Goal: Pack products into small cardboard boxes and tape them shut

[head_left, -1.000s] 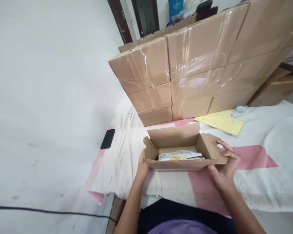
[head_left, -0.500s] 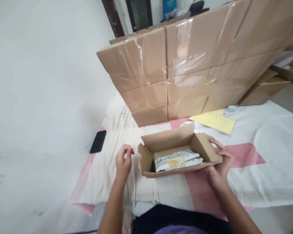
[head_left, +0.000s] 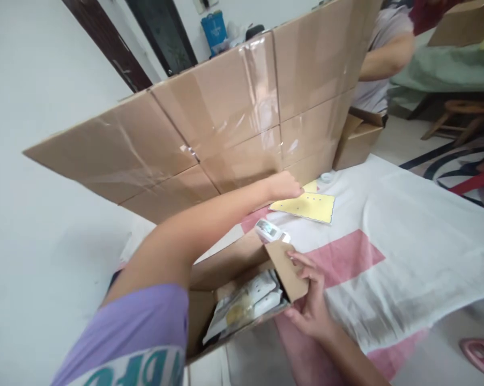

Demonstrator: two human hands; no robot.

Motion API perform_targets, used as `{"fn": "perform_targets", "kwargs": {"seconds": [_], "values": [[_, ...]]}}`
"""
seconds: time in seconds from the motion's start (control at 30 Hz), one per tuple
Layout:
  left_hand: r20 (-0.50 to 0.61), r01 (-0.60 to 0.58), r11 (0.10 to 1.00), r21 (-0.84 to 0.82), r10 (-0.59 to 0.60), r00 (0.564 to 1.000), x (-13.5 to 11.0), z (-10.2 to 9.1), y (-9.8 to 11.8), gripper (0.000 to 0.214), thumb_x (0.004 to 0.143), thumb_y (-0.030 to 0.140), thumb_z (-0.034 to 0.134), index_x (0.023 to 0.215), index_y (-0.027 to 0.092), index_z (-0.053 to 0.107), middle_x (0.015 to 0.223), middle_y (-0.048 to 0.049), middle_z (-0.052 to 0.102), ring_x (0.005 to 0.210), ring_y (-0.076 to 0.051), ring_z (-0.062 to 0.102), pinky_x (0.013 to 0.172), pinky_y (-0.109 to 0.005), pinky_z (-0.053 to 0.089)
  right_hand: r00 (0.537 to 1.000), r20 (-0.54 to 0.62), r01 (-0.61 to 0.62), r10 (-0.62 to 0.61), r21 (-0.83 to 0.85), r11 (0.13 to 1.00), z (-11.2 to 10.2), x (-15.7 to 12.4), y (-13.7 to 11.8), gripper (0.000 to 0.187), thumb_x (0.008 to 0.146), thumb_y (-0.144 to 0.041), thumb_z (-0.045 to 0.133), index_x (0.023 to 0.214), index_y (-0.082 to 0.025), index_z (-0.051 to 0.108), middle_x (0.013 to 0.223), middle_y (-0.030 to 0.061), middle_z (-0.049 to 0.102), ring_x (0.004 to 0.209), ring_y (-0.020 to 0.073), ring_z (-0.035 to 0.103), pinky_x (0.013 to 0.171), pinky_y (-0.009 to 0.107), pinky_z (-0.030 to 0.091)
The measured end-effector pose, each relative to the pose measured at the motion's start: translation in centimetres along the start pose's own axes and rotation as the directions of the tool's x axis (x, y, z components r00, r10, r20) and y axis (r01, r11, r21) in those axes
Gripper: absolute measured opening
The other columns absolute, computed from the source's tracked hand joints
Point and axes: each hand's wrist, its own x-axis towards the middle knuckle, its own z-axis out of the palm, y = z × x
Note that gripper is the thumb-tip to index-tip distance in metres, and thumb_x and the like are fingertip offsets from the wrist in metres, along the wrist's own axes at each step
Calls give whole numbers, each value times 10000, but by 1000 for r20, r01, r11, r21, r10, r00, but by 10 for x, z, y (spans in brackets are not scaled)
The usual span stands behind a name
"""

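Note:
My left hand [head_left: 285, 185], at the end of an arm stretched across the box, is at the back edge of a yellow card [head_left: 312, 208] with a scalloped border and small dots. Its fingers are curled, and what they hold, if anything, is hidden. With my right hand [head_left: 312, 303] I grip the right end flap of an open cardboard box [head_left: 292, 276], thumb below and fingers over the flap. Inside the box lie white packets [head_left: 245, 308] with a yellowish round patch. My left arm and purple sleeve cover the box's left part.
A tall wall of taped cardboard [head_left: 233, 134] stands behind the box. Beside the box is a white device [head_left: 268, 230] with a small screen. A tape roll [head_left: 327, 177] lies near another open carton [head_left: 358, 139]. Behind them is a person's arm [head_left: 388, 56].
My left hand has moved from the box's left side across it to the yellow card. The view has turned right. My right hand still holds the box flap.

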Motion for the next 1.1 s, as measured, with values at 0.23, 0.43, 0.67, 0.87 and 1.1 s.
{"fn": "perform_targets", "kwargs": {"seconds": [0.23, 0.43, 0.67, 0.87, 1.1], "values": [[180, 26, 994, 108, -45, 983, 90, 63, 5, 333, 975, 395, 657, 1189, 141, 667, 1183, -94, 702, 1056, -221, 690, 942, -453, 582, 999, 16, -41, 40, 58, 998, -2, -16, 11, 620, 882, -666, 657, 1275, -278, 377, 1412, 149, 485, 1342, 341, 535, 1016, 454, 537], [287, 142, 986, 84, -160, 944, 96, 66, 9, 337, 981, 400, 647, 1214, 156, 657, 1198, -90, 694, 1064, -224, 686, 938, -461, 587, 997, 64, -55, 50, 82, 995, -2, -17, 14, 690, 795, -630, 787, 1247, -280, 400, 1405, 155, 521, 1313, 358, 573, 994, 437, 548], [75, 337, 940, 52, -340, 937, 42, -22, 34, 307, 1027, 389, 566, 1148, 130, 677, 1130, -81, 707, 1018, -196, 696, 906, -420, 586, 999, 36, 11, -9, -37, 999, -5, -17, 14, 669, 845, -566, 752, 1336, -273, 404, 1460, 200, 512, 1340, 398, 571, 1028, 541, 547], [-312, 552, 832, -44, -537, 784, -194, -81, 60, 561, 1071, 468, 305, 972, 126, 739, 848, -26, 709, 860, -195, 698, 835, -373, 511, 994, 88, 66, -69, 40, 997, -17, -4, 1, 777, 960, -427, 662, 1616, -325, 258, 1599, 141, 464, 1433, 367, 510, 1142, 614, 459], [-537, 646, 516, -562, -822, 190, -414, 61, 196, 449, 1018, 615, 363, 1194, 310, 641, 1103, -42, 737, 1047, -307, 708, 865, -503, 580, 905, 400, 193, -148, -76, 978, -18, 25, -24, 427, 998, -403, 637, 1394, -250, 583, 1418, 124, 654, 1448, 328, 482, 1156, 530, 447]]}}
